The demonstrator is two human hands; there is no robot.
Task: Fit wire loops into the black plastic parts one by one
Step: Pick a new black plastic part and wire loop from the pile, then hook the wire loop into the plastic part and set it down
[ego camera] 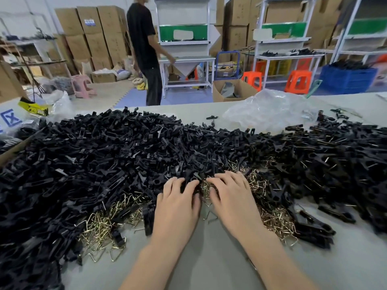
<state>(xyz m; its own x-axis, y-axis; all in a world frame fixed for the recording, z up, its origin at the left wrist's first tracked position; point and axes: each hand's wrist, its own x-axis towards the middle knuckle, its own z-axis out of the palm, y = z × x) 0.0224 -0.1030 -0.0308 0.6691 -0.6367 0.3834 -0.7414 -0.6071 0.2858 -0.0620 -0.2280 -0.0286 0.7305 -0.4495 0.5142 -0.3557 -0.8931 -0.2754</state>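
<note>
A huge heap of black plastic parts (109, 151) covers the table, with tangles of brass wire loops (100, 225) along its near edge. My left hand (178, 206) lies palm down at the heap's front, its fingers and thumb curled round a black plastic part (191, 177). My right hand (232, 197) sits close beside it, with index finger and thumb bent over a wire loop (206, 186) from the small tangle between the hands. The fingertips of both hands nearly meet, and the contact points are partly hidden.
More wire loops (276, 220) lie right of my right hand. A crumpled clear plastic bag (270, 109) sits at the table's far right, a cardboard box (12, 120) at far left. A person in black (146, 51) stands beyond the table among shelves and cartons.
</note>
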